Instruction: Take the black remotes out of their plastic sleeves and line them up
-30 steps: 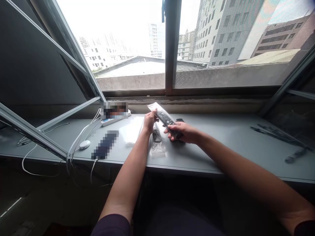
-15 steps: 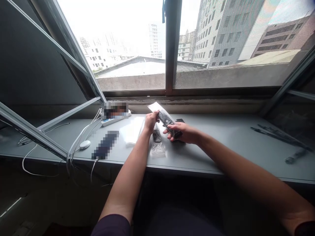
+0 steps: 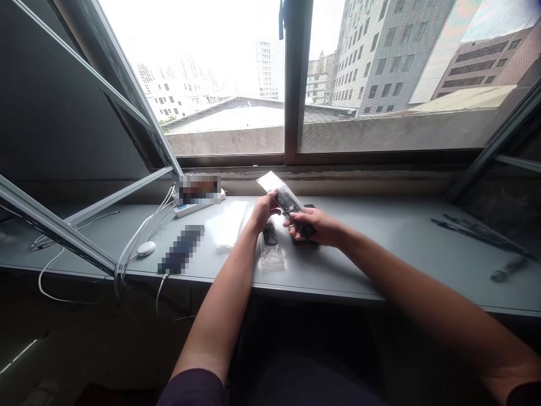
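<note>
A black remote control [image 3: 287,202] lies inside a clear plastic bag [image 3: 270,181], held tilted above the desk between both hands. My left hand [image 3: 262,213] pinches the bag's left side near its upper part. Wrapped round the lower end of the bagged remote is my right hand [image 3: 319,226], thumb on top. Below my hands, a second bagged dark item [image 3: 271,239], similar in shape, rests on the desk. Another dark item [image 3: 310,207] lies behind and beneath my right hand, mostly hidden.
White sheets or flat bags [image 3: 230,225] lie left of my hands. Farther left are a power strip [image 3: 198,210], a blurred dark device [image 3: 181,249], a round white object [image 3: 146,248] and white cables. Dark rods [image 3: 469,232] lie right. Metal frame bars [image 3: 127,192] cross the left side.
My left hand has shifted slightly right along the bag's edge. The bagged remote has moved a little up and right in my hands. Things on the desk stay put.
</note>
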A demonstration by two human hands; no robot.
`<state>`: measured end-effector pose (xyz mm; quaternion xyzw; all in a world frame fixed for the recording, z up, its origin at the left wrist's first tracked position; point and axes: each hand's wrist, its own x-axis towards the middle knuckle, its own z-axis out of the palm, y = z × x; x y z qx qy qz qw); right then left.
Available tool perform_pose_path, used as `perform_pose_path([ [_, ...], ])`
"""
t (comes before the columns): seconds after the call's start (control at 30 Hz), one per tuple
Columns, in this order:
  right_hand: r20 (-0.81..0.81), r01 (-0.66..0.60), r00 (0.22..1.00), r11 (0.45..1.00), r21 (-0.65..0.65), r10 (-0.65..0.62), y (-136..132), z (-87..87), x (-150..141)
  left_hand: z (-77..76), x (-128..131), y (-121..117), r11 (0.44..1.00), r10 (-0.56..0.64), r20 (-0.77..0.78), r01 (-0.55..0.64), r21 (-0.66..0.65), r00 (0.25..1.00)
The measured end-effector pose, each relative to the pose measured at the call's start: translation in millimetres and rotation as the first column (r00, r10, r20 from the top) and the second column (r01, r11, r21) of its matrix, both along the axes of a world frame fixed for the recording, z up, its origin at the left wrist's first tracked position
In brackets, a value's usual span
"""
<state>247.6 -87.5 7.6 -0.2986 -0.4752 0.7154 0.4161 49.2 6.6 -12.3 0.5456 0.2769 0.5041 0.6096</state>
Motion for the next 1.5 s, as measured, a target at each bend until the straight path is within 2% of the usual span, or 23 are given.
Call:
perform_pose_path([
  [0.4,0.021,-0.019,1.0,1.0,-0.012,0.019,0.1,-2.9,-1.3,-3.8,-1.0,5.0,0.998,0.059,0.018,-0.059,0.01,0.998],
  [0.53,0.054,-0.032,0.998,0.999,-0.024,0.033,-1.4,-0.4,-2.3,-5.4,-1.6,7.9,0.988,0.153,0.065,-0.154,0.014,0.986],
  [0.67,0.097,-0.029,0.995,0.999,-0.034,0.032,-2.0,2.6,-1.8,-2.7,-6.1,11.9,0.943,0.334,0.168,-0.331,-0.046,0.928],
  [0.77,0.135,-0.02,0.99,0.998,-0.052,0.027,-0.1,2.7,0.7,0.4,-12.0,16.2,0.873,0.487,0.252,-0.463,-0.15,0.836],
  [0.83,0.12,0.04,0.992,0.998,-0.044,-0.035,2.4,2.3,2.5,2.0,-15.1,18.4,0.828,0.56,0.265,-0.519,-0.214,0.785],
  [0.9,0.052,0.162,0.986,0.987,-0.017,-0.161,5.3,2.4,4.1,3.3,-16.3,19.4,0.809,0.586,0.27,-0.535,-0.243,0.764],
  [1.03,-0.066,0.398,0.916,0.917,0.017,-0.396,10.2,6.3,8.6,4.8,-14.2,17.4,0.837,0.547,0.291,-0.497,-0.231,0.785],
  [1.17,-0.079,0.478,0.876,0.878,0.01,-0.476,12.1,12.2,15.7,5.1,-11.8,13.7,0.874,0.485,0.279,-0.453,-0.172,0.829],
  [1.27,-0.036,0.391,0.92,0.92,-0.021,-0.391,10.4,15.6,19.6,5.2,-9.6,10.9,0.899,0.437,0.237,-0.419,-0.124,0.868],
  [1.37,0.026,0.243,0.969,0.97,0.014,-0.244,5.9,17.1,20.0,5.5,-6.1,7.8,0.947,0.322,0.209,-0.309,-0.09,0.924],
  [1.5,0.141,0.073,0.987,0.995,0.074,-0.083,-1.0,16.6,16.5,5.0,-2.2,4.3,0.984,0.177,0.166,-0.172,-0.044,0.97],
])
